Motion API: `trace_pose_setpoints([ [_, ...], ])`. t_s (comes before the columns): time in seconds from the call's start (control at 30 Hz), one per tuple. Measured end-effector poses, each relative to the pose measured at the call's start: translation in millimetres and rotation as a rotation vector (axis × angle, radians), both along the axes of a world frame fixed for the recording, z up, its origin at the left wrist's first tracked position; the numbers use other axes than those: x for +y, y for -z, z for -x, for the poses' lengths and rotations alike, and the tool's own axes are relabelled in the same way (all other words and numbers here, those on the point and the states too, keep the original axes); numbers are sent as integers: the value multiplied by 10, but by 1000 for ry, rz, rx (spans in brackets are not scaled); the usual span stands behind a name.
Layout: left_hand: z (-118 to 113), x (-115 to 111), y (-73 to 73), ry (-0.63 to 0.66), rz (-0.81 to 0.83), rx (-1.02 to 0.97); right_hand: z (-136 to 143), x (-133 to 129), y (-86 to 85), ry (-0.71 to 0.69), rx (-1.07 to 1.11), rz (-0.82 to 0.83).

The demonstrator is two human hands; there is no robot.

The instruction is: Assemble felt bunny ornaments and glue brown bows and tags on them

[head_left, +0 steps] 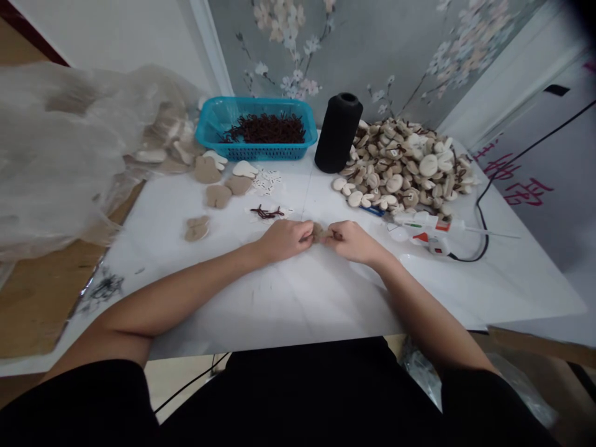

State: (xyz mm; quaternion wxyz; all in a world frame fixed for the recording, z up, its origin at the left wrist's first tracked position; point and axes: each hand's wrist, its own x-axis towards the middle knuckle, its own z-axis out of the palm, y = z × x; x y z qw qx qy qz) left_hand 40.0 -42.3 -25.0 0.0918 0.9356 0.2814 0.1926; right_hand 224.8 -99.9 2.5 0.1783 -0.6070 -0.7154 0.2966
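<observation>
Between my two hands, over the white table (279, 298), is a small beige fabric piece (318, 233), mostly hidden by the fingers. My left hand (286, 239) is closed on its left side. From the right, my right hand (350, 241) pinches the same piece. Dark brown cord pieces (267, 212) lie just beyond my left hand, beside small white tags (267, 181). Flat beige pieces (218, 196) and a white rabbit-eared piece (244, 169) rest farther left. Another beige piece (197, 228) lies left of my left hand.
A blue basket (256, 151) of brown cords stands at the back, beside a black cylinder (338, 133). A large heap of beige and white pieces (400, 167) is at the back right. A glue gun (428, 222) with its cable lies right; a plastic bag (84, 155) bulges left.
</observation>
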Motion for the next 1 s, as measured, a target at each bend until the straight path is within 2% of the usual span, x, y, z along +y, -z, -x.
trace_pose_setpoints([
  [0.1, -8, 12, 22, -1, -49, -17, 9, 5, 21, 5, -27, -28],
  [0.23, -16, -18, 15, -1, -64, -66, 35, 21, 78, 105, 47, -50],
  [0.5, -16, -132, -40, 0, -20, -58, 38, 72, 202, 253, 511, 25],
  [0.7, 14, -116, -50, 6, -30, -74, 80, 66, 232, 269, 823, 85],
  [0.8, 30, -123, -104, -18, 110, -166, 85, 55, 237, 272, 782, 64],
  [0.93, 22, -137, -184, -82, 508, -378, 82, 38, 222, 286, 572, -18],
  [1.0, 4, -141, -197, -116, 657, -450, 79, 35, 210, 288, 524, -32],
])
